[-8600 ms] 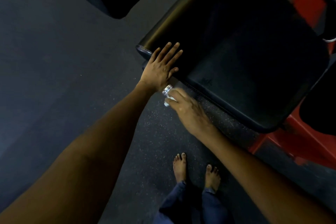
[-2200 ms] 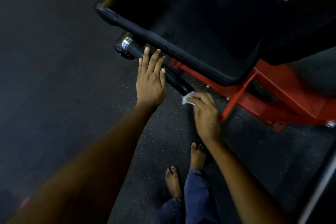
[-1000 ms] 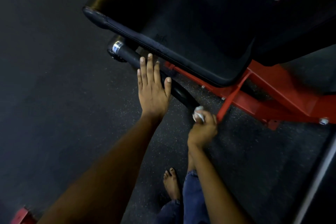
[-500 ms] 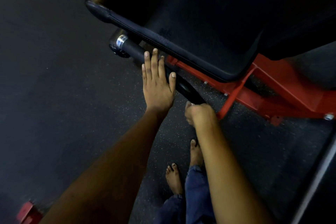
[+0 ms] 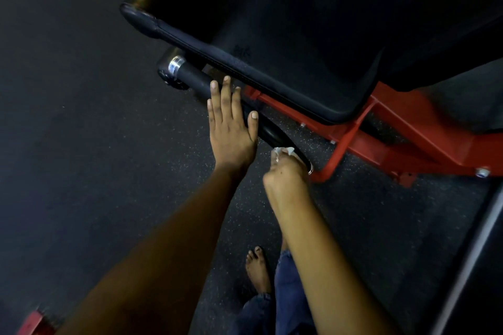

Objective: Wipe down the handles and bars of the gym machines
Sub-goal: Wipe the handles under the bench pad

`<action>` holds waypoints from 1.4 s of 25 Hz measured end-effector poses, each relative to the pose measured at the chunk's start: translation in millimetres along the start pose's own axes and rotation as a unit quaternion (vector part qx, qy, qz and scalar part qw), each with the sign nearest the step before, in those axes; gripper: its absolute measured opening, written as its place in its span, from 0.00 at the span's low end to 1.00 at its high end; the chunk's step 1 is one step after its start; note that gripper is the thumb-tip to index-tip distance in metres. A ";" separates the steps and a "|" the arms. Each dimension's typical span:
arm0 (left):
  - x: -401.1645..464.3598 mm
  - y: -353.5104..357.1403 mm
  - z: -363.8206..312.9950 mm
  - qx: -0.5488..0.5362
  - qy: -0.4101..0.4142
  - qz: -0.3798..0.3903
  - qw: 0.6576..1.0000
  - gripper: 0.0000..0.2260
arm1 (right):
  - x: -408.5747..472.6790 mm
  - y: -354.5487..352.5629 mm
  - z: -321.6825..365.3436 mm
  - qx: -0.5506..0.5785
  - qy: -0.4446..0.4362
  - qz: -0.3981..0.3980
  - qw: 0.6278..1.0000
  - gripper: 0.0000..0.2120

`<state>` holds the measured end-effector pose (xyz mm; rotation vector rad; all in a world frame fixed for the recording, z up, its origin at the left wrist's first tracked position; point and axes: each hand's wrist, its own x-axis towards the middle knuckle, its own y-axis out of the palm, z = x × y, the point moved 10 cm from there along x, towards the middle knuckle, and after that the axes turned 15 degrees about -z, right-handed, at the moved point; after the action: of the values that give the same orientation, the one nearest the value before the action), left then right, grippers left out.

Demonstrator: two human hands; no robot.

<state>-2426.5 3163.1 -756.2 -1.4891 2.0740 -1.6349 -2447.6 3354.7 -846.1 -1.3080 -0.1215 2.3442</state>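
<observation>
Left hand (image 5: 231, 128) flat on handle (image 5: 194, 77) | right hand (image 5: 284, 174) grips wipe (image 5: 283, 151)

Two hands reach toward one black padded seat (image 5: 285, 43): a left hand (image 5: 231, 128) and a right hand (image 5: 284, 174). Below the seat run one black bar (image 5: 196, 77), one red frame (image 5: 402, 139) and one white cloth (image 5: 283, 152) (crumpled), plus one bare foot (image 5: 257, 269)

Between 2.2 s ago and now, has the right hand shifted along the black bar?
Yes. The right hand, holding the white cloth, has slid down the black bar toward the red frame.
</observation>
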 end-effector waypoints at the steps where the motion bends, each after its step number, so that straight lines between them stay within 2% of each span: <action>1: 1.1 -1.3 -3.3 -0.006 0.007 0.002 1.000 0.26 | 0.3 -8.2 12.1 -0.016 -0.056 -0.032 0.998 0.07; 3: 1.6 -2.2 -2.6 0.006 0.011 -0.003 1.000 0.26 | 18.3 -21.4 28.4 -0.075 -0.132 -0.091 0.984 0.09; 5: 1.3 -2.6 -2.9 0.005 0.009 -0.010 1.000 0.26 | 12.3 -16.0 48.1 -0.151 -0.218 -0.079 0.961 0.11; 8: 2.6 -1.7 -2.8 0.006 0.011 -0.014 1.000 0.26 | -18.8 22.2 66.3 -0.203 -0.380 0.060 0.901 0.11; 9: 2.4 -1.8 -3.0 0.007 0.011 -0.013 1.000 0.26 | -25.0 24.1 66.2 -0.212 -0.394 0.090 0.890 0.12; 12: 1.3 -4.8 -2.6 0.005 0.009 -0.002 1.000 0.27 | 11.5 9.4 64.8 -0.307 -0.376 0.032 0.874 0.14; 14: 3.3 -2.8 -1.4 -0.005 0.005 0.011 1.000 0.27 | 14.4 18.3 67.7 -0.384 -0.367 0.026 0.847 0.16; 15: 3.5 -2.5 -1.0 -0.008 0.009 0.015 1.000 0.27 | -2.9 34.9 75.6 -0.375 -0.401 0.053 0.834 0.15; 18: 3.2 -6.8 -2.0 0.006 0.039 0.021 0.999 0.28 | -90.4 73.4 90.6 -0.264 -0.549 0.232 0.758 0.12; 19: 5.3 -10.3 -1.2 0.013 0.049 0.018 0.999 0.28 | -98.1 69.1 89.8 -0.244 -0.569 0.254 0.743 0.12; 20: 10.0 -13.8 1.0 0.024 0.054 0.012 0.998 0.28 | -87.6 59.9 88.9 -0.240 -0.578 0.243 0.741 0.12; 21: 17.4 -16.8 5.8 0.034 0.043 0.002 0.998 0.28 | -65.7 49.0 88.6 -0.255 -0.557 0.211 0.762 0.13; 23: 33.9 -20.2 21.9 0.044 -0.026 -0.031 0.998 0.27 | -26.7 35.1 88.0 -0.313 -0.513 0.151 0.785 0.12; 24: 39.0 -20.4 26.8 0.043 -0.059 -0.045 0.996 0.26 | -26.6 39.5 92.9 -0.324 -0.523 0.155 0.773 0.11; 26: 41.3 -18.3 27.4 0.025 -0.089 -0.061 0.994 0.26 | -56.3 72.3 113.0 -0.304 -0.578 0.198 0.731 0.13; 29: 40.0 -16.3 27.7 0.000 -0.081 -0.069 0.994 0.27 | -120.4 159.3 141.9 -0.276 -0.677 0.265 0.628 0.13; 31: 39.5 -16.1 29.8 -0.007 -0.073 -0.072 0.995 0.27 | -150.8 214.9 137.8 -0.283 -0.683 0.321 0.592 0.09; 32: 40.0 -15.4 30.4 -0.010 -0.074 -0.072 0.995 0.27 | -160.1 231.8 131.6 -0.284 -0.708 0.327 0.557 0.09; 34: 39.7 -13.6 29.5 -0.016 -0.076 -0.072 0.994 0.27 | -167.1 231.1 124.0 -0.281 -0.759 0.326 0.488 0.10; 35: 39.1 -13.4 29.8 -0.018 -0.077 -0.071 0.994 0.27 | -156.8 219.6 122.7 -0.285 -0.763 0.320 0.484 0.09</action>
<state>-2420.4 3115.2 -740.2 -1.7520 1.9656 -1.4804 -2553.5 3108.7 -719.2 1.3776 -1.1472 3.3714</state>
